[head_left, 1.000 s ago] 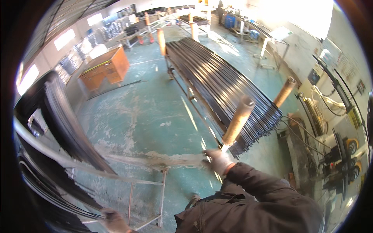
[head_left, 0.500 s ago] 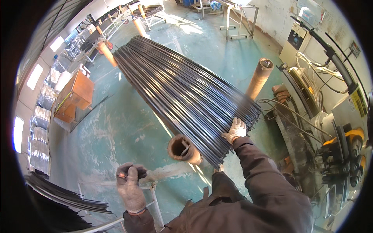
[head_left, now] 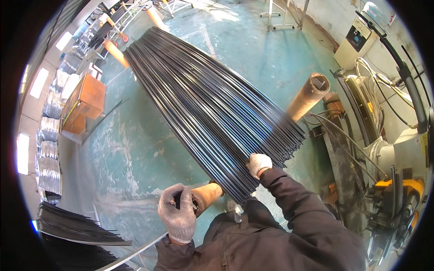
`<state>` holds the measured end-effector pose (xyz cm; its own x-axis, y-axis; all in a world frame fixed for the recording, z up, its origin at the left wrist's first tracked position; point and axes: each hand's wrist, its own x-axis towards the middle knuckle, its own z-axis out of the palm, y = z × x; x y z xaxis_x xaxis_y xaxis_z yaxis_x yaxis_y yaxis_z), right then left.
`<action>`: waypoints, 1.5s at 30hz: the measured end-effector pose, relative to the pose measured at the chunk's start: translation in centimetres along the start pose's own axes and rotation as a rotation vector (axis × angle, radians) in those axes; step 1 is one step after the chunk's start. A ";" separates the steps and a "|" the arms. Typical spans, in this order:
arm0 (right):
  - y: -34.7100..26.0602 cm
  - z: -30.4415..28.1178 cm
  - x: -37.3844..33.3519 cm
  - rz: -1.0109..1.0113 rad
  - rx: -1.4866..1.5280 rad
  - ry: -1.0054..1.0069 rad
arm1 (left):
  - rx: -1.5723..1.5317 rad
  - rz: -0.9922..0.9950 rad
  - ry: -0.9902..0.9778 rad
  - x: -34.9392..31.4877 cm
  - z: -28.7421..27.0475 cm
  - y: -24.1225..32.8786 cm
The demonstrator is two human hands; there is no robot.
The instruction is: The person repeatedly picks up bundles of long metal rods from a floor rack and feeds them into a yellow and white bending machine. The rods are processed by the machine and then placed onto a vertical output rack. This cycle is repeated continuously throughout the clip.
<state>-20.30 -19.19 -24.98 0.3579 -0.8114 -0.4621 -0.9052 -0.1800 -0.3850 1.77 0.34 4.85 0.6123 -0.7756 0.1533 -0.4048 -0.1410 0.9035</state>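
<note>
A wide layer of long, thin black rods (head_left: 194, 95) runs from the far left toward me, its uneven near ends at the right. My right hand (head_left: 259, 164), in a pale work glove, rests on the rods close to those ends, with its fingers curled down and closed on a rod. My left hand (head_left: 177, 214), in a greyish glove, is raised left of the stack. Its fingers are bent in toward the thumb, and what they hold, if anything, is hidden. Behind it, partly covered by the glove, is a brown tube-covered post (head_left: 207, 197).
Another brown post (head_left: 308, 96) rises at the right of the rods. Machinery with cables and a yellow-black part (head_left: 402, 194) stands at the right. More dark strips (head_left: 77, 226) lie at the lower left. A wooden cabinet (head_left: 90, 101) is farther left.
My left hand has moved right and up, in front of the near post. My right hand has slid left and nearer along the rods, and its spread fingers have curled in.
</note>
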 end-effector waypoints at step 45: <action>36.4 17.5 -80.4 1.083 0.581 0.372 | -1.049 -0.579 -0.989 -17.1 22.1 8.3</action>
<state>-78.03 49.21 -15.84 -0.6646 -0.5133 -0.5430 -0.4268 0.8573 -0.2880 -27.09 -1.14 0.91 -0.3352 -0.9118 -0.2372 0.6186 -0.4030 0.6745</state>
